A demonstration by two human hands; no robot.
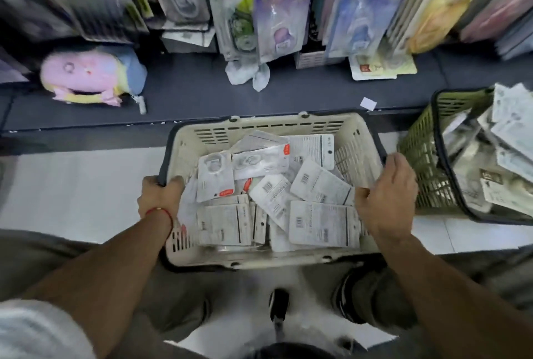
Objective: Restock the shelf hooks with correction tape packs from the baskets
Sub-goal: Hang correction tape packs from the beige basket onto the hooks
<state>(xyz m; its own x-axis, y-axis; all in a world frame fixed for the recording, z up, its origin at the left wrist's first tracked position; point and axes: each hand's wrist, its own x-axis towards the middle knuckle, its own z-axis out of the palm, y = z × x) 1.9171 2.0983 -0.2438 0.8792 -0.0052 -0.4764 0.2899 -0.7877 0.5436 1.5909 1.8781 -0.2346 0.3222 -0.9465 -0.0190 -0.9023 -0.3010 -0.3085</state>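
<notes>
The correction tape packs (277, 194) lie in a loose heap inside the cream basket (259, 128), some face up showing the blister and an orange tag, most turned over to their barcoded backs. The basket sits on the pale floor, its far rim close against the dark base ledge (187, 90) of the display. The left hand (157, 195) grips the basket's near-left rim, fingers curled over the dark edge band, a red thread at the wrist. The right hand (385, 194) holds the right rim, thumb inside the basket and fingers wrapped over the outside. Neither hand holds a pack.

Judging from this, the step in hand is positioning the supply basket before the shelf, not hanging yet. The next move calls for letting go of a rim, picking one pack out of the heap, and turning it so its hang-hole faces a hook of matching stock.

Above the ledge hang carded packs (281, 12), purple and blue among them, blurred by camera motion. A green basket (424, 162), also full of packs, stands just beside on the right. A pink plush pouch (92, 76) and a crumpled white wrapper (248, 73) lie on the ledge.
</notes>
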